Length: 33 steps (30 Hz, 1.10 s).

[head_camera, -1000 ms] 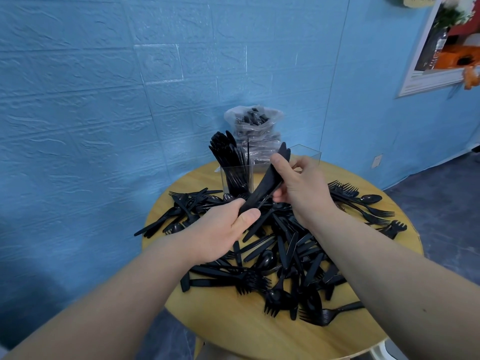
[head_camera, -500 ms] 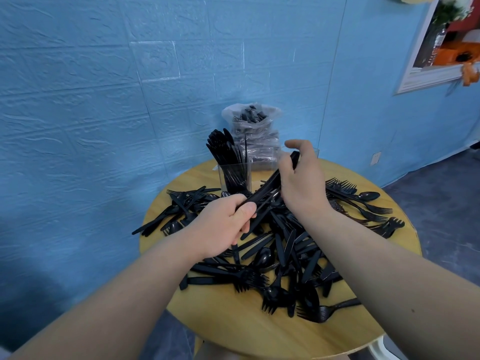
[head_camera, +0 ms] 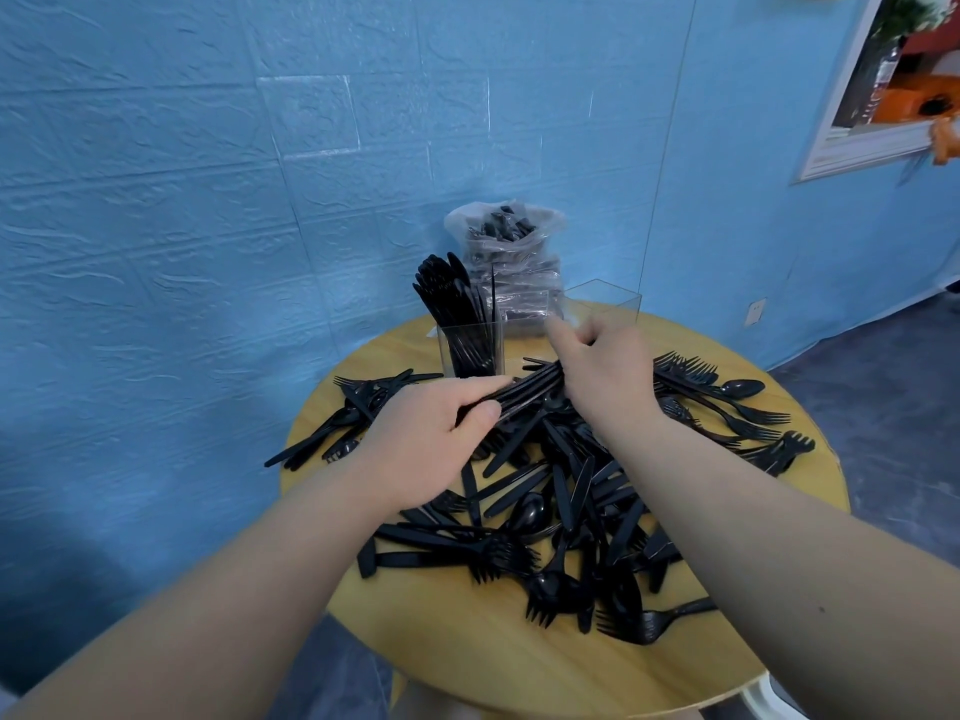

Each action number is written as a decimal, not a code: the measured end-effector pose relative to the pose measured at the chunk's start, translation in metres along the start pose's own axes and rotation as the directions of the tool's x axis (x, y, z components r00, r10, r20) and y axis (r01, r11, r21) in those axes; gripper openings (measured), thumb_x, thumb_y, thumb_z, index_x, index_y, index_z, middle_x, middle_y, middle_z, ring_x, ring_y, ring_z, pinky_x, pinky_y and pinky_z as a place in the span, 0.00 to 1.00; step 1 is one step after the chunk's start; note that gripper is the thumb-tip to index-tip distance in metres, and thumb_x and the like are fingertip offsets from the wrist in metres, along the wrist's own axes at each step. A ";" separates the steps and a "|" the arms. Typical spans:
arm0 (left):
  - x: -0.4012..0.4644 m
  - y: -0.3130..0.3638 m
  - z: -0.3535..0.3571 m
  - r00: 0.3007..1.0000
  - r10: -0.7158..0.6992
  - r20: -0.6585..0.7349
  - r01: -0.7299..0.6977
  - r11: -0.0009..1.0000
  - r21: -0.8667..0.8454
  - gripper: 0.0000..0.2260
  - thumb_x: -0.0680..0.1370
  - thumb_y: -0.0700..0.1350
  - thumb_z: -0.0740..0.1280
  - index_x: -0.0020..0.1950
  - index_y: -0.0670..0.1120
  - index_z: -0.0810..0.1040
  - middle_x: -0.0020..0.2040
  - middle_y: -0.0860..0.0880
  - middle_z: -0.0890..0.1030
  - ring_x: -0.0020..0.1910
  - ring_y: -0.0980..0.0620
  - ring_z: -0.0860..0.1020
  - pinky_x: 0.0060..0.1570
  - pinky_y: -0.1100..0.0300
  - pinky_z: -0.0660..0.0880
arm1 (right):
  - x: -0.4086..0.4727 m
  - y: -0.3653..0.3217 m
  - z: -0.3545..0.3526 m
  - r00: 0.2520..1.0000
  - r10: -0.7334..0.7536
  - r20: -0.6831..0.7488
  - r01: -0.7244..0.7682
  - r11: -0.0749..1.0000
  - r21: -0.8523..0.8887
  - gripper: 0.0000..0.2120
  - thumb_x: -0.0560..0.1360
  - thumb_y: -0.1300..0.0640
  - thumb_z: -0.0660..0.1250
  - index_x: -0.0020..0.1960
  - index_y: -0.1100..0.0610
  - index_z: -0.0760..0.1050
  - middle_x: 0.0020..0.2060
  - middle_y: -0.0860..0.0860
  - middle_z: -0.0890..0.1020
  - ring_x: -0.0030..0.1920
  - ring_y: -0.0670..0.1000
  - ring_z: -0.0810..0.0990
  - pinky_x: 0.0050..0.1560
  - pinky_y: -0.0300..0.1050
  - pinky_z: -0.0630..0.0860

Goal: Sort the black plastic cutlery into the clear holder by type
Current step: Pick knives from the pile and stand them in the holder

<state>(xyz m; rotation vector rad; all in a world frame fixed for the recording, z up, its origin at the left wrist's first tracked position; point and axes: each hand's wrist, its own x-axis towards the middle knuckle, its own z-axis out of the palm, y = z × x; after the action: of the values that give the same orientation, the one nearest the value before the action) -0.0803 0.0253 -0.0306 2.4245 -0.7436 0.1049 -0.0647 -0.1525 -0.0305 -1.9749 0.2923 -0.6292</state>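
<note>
A round wooden desk (head_camera: 467, 662) carries a loose pile of black cutlery (head_camera: 566, 491), forks, spoons and knives lying crossed over one another from the centre out toward 3 and 6 o'clock. The left hand (head_camera: 441, 433) has its thumb and fingers curled round one end of a bundle of knives (head_camera: 524, 392) that lies nearly flat above the pile. The right hand (head_camera: 608, 376) covers the other end of that bundle, its fingers bent over it with the index finger lifted and pointing toward 11 o'clock; whether it truly grips the bundle cannot be told.

The clear holder (head_camera: 470, 345) stands at 12 o'clock of the desk, just beyond the bundle. Its left compartment is packed with upright knives. Its right compartment (head_camera: 602, 304), at 1 o'clock, looks bare as far as its upper walls show. Behind the holder a clear bag (head_camera: 506, 252) of more cutlery leans against the blue wall (head_camera: 208, 200).

A small cluster of pieces (head_camera: 343, 423) at 9 o'clock pokes past the desk's rim. Forks (head_camera: 727, 402) at 3 o'clock reach almost to the rim there. Bare wood shows along the rim from 5 to 8 o'clock, and in a thin strip at 10 to 11 o'clock beside the holder. The wall runs close behind the desk, and dark floor (head_camera: 883, 407) opens to the right.
</note>
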 end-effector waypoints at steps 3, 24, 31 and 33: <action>0.000 0.002 -0.001 0.998 0.021 0.052 -0.022 0.999 0.028 0.18 0.83 0.50 0.55 0.74 0.58 0.65 0.69 0.56 0.73 0.64 0.55 0.73 0.64 0.57 0.69 | -0.001 -0.002 0.001 0.999 0.049 -0.017 -0.049 0.999 0.014 0.21 0.76 0.49 0.64 0.30 0.55 0.62 0.26 0.51 0.66 0.28 0.51 0.64 0.31 0.45 0.62; 0.030 -0.015 0.012 0.987 0.143 -0.071 -0.135 0.985 0.104 0.19 0.82 0.52 0.48 0.72 0.55 0.64 0.53 0.55 0.78 0.51 0.54 0.76 0.50 0.50 0.75 | 0.011 -0.020 -0.003 0.884 0.199 0.423 -0.441 0.658 0.611 0.09 0.77 0.54 0.66 0.46 0.60 0.72 0.32 0.52 0.74 0.27 0.45 0.70 0.28 0.37 0.70; 0.061 -0.012 -0.003 0.979 0.164 -0.121 -0.141 0.975 0.173 0.21 0.82 0.51 0.53 0.76 0.49 0.61 0.54 0.55 0.70 0.51 0.56 0.72 0.49 0.59 0.70 | 0.041 -0.039 -0.003 0.955 0.047 0.294 -0.189 0.859 0.476 0.07 0.79 0.60 0.62 0.42 0.57 0.67 0.33 0.54 0.76 0.26 0.48 0.74 0.28 0.40 0.74; 0.070 -0.022 -0.007 0.975 0.080 -0.207 -0.047 0.986 0.161 0.20 0.82 0.53 0.54 0.73 0.49 0.65 0.59 0.53 0.70 0.58 0.55 0.71 0.55 0.60 0.68 | 0.057 -0.042 -0.010 0.989 -0.069 0.132 0.021 0.943 0.333 0.06 0.78 0.57 0.62 0.44 0.55 0.66 0.35 0.54 0.78 0.27 0.48 0.77 0.32 0.43 0.77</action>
<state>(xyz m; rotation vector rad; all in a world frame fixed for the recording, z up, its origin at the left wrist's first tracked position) -0.0095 0.0101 -0.0194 2.4845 -0.7386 0.4570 -0.0253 -0.1664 0.0280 -1.6945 0.0479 -0.5250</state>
